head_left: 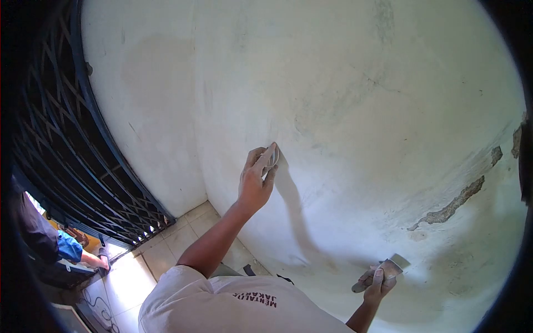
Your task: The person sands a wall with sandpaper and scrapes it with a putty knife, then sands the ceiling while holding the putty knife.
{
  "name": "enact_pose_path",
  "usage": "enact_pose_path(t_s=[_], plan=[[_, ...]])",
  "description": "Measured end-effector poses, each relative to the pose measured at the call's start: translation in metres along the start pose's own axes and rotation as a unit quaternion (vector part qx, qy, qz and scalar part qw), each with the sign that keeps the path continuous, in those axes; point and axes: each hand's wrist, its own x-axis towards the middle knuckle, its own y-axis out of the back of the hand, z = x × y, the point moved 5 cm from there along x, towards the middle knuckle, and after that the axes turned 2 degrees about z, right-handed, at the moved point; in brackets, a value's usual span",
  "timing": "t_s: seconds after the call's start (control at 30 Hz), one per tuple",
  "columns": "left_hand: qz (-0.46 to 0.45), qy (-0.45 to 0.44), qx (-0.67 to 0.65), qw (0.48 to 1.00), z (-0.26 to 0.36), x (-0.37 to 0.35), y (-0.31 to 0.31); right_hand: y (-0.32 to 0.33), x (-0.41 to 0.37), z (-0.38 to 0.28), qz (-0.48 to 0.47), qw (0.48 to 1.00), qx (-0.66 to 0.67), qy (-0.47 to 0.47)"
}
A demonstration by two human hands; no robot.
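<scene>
My left hand (257, 176) is up against the pale wall (333, 144), its fingers bent round a small, pale, curved piece (272, 159). What kind of thing this is does not show clearly. Lower on the right, my right hand (378, 286) grips a putty knife (393, 267) by its handle. The wide blade points up and to the right, close to the wall; whether it touches cannot be told. Both hands look dusty with pale powder.
Broken plaster (452, 205) exposes rough grey patches at right. A dark folding metal gate (83, 144) stands on the left. Floor tiles (164, 255) run along the wall's foot. Another person's leg (91, 259) shows at far left beside a dark box (61, 275).
</scene>
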Motion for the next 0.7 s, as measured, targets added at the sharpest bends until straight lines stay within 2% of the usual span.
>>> enact_pose_path(t_s=[0.17,0.3,0.4,0.5,0.53,0.6,0.67,0.7], plan=[[-0.012,-0.010,0.023,1.000,0.004,-0.002,0.002,0.009,-0.003,0.005,0.053,0.991,0.116,-0.039],[-0.031,-0.002,0.022,0.999,0.004,-0.001,0.002,0.010,-0.001,0.002,0.071,0.983,0.167,-0.015],[-0.038,-0.017,0.027,0.999,-0.001,-0.003,0.001,0.016,-0.003,-0.008,0.046,0.985,0.165,0.004],[-0.064,-0.020,0.066,0.996,0.003,-0.008,0.001,0.024,-0.006,-0.024,0.078,0.981,0.174,0.038],[-0.056,-0.036,0.098,0.993,0.006,-0.008,0.001,0.042,-0.009,-0.005,0.125,0.976,0.172,0.042],[-0.040,-0.066,0.161,0.984,0.013,-0.009,0.000,0.059,-0.011,-0.002,0.170,0.979,0.087,0.074],[-0.035,-0.049,0.156,0.986,0.006,-0.011,-0.008,0.071,-0.013,-0.002,0.213,0.972,0.020,0.096],[-0.032,-0.040,0.153,0.987,0.003,-0.012,-0.011,0.076,-0.014,0.003,0.232,0.968,0.049,0.085]])
